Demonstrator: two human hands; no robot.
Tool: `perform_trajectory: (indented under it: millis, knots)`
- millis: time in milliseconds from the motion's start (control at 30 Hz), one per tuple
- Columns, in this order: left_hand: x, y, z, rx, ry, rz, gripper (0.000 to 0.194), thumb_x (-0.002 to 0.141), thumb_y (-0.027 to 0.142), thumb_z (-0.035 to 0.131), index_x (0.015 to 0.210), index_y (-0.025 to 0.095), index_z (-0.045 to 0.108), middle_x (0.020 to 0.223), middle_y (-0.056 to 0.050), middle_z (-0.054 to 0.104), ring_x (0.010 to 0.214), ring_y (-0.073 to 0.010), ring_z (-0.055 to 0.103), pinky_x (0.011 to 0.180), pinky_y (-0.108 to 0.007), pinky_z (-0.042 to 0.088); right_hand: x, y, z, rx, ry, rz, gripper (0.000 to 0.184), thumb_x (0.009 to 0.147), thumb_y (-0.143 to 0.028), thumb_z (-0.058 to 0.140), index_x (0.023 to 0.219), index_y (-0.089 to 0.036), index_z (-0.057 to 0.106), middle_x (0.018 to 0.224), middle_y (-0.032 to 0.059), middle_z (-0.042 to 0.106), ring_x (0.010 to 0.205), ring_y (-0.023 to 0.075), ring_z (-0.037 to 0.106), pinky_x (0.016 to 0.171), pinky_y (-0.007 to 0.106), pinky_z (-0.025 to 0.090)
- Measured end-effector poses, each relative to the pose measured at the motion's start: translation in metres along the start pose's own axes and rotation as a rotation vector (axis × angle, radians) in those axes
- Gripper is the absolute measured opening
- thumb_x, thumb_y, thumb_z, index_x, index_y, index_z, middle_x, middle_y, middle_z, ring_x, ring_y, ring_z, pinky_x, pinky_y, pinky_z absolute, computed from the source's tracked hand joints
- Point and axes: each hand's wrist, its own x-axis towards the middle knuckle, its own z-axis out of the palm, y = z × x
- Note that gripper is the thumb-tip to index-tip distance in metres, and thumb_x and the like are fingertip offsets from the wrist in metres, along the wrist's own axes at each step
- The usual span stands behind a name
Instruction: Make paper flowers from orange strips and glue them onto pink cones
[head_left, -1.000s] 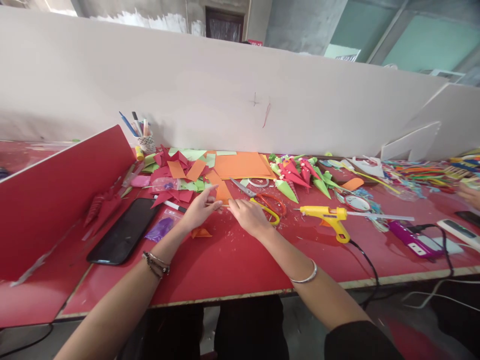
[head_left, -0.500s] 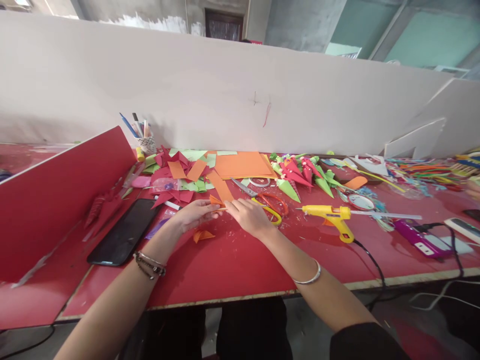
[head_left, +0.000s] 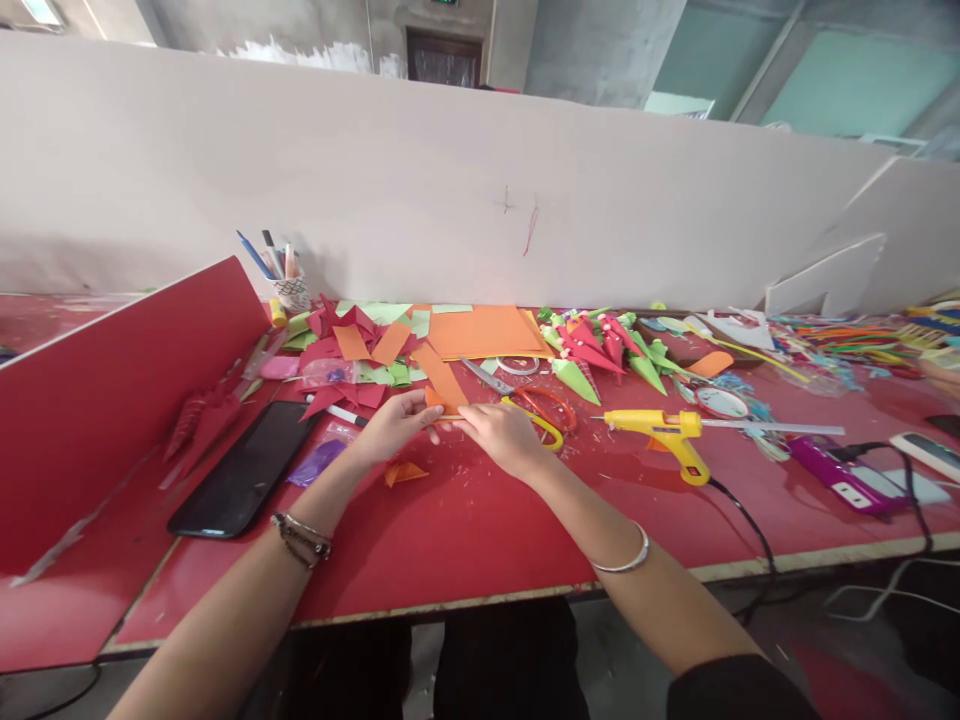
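Note:
Between my two hands is a small piece of orange paper (head_left: 447, 417), partly covered by my fingers. My left hand (head_left: 405, 422) pinches its left end, and my right hand (head_left: 499, 432) has its fingers closed on the right end. Just beyond lies an orange paper strip (head_left: 441, 374). A folded orange scrap (head_left: 405, 473) rests on the red table below my left hand. Scissors with orange and yellow handles (head_left: 541, 405) lie right behind my right hand.
A yellow glue gun (head_left: 660, 428) with a cord lies to the right, near a purple power strip (head_left: 847, 478). At left are a black phone (head_left: 240, 470) and a red board (head_left: 135, 400). Red, green and orange paper cones (head_left: 600, 345) are piled behind, beside orange sheets (head_left: 480, 332).
My left hand has shifted slightly to the right and up, its thumb now over the orange paper. My right hand stays almost in place. The view has tilted a little.

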Motion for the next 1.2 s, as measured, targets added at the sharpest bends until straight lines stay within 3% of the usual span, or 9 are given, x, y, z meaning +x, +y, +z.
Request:
perform_trajectory:
  millis: [333,500,767,900,1200]
  knots:
    - [-0.0039,-0.0005,0.0011,0.424,0.046,0.089,0.023,0.083,0.036,0.038,0.073,0.017,0.045,0.060,0.002,0.053,0.051,-0.0094,0.051,0.054,-0.022,0.041,-0.0036,0.0039,-0.0013,0.237,-0.040,0.039,0.037,0.089,-0.038,0.031,0.073,-0.017,0.057,0.059,-0.0006,0.058,0.050,0.0080,0.047,0.049,0.020,0.025]
    - [-0.0044,0.0016,0.0010,0.568,0.074,0.140,0.022,0.073,0.037,0.053,0.071,0.016,0.046,0.063,0.002,0.053,0.056,-0.0106,0.050,0.052,-0.020,0.037,-0.0039,0.0049,-0.0014,0.290,-0.063,0.052,0.034,0.088,-0.036,0.033,0.073,-0.018,0.057,0.059,-0.0007,0.057,0.052,0.0088,0.048,0.050,0.020,0.027]
    - [-0.0047,-0.0043,0.0024,0.526,0.105,0.121,0.021,0.076,0.036,0.050,0.070,0.016,0.047,0.061,0.002,0.056,0.047,-0.0084,0.048,0.047,-0.019,0.034,-0.0046,0.0038,-0.0015,0.358,-0.052,0.047,0.030,0.088,-0.036,0.034,0.081,-0.018,0.057,0.064,-0.0009,0.059,0.054,0.0084,0.049,0.052,0.019,0.028]
    - [-0.0053,-0.0027,0.0019,0.548,0.067,0.119,0.021,0.078,0.037,0.048,0.074,0.017,0.050,0.062,0.000,0.060,0.048,-0.0094,0.049,0.047,-0.019,0.034,-0.0045,0.0054,-0.0012,0.375,-0.059,0.045,0.030,0.088,-0.034,0.036,0.075,-0.018,0.057,0.062,-0.0012,0.058,0.055,0.0082,0.048,0.053,0.019,0.028]
    - [-0.0050,0.0008,0.0003,0.824,-0.010,0.115,0.027,0.080,0.035,0.045,0.067,0.014,0.055,0.056,0.000,0.056,0.049,-0.0089,0.049,0.049,-0.019,0.034,-0.0051,0.0061,0.0032,0.308,-0.085,0.024,0.031,0.087,-0.035,0.037,0.069,-0.018,0.055,0.061,-0.0001,0.057,0.055,0.0091,0.048,0.053,0.020,0.028]
